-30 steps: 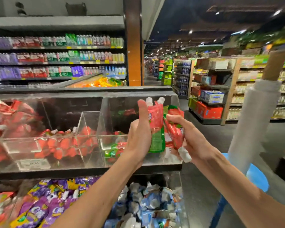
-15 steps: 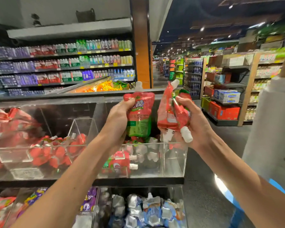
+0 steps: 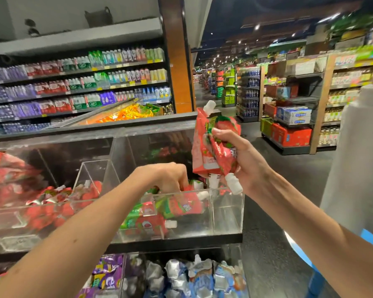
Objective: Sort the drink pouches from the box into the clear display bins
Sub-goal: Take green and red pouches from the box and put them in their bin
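Observation:
My right hand grips a bunch of red drink pouches with white caps, held above the right end of a clear display bin. My left hand reaches down into that bin, and its curled fingers hold a red and green pouch at the top of the pile. Several more red and green pouches lie inside the bin. No box is in view.
The clear bin to the left holds red pouches. The bins below hold purple pouches and blue-silver pouches. A white roll stands close on the right. Beyond it are an open aisle floor and drink shelves.
My left hand has dropped from chest height into the bin, carrying its red and green pouch. My right hand has stayed up with its pouches and shifted slightly right.

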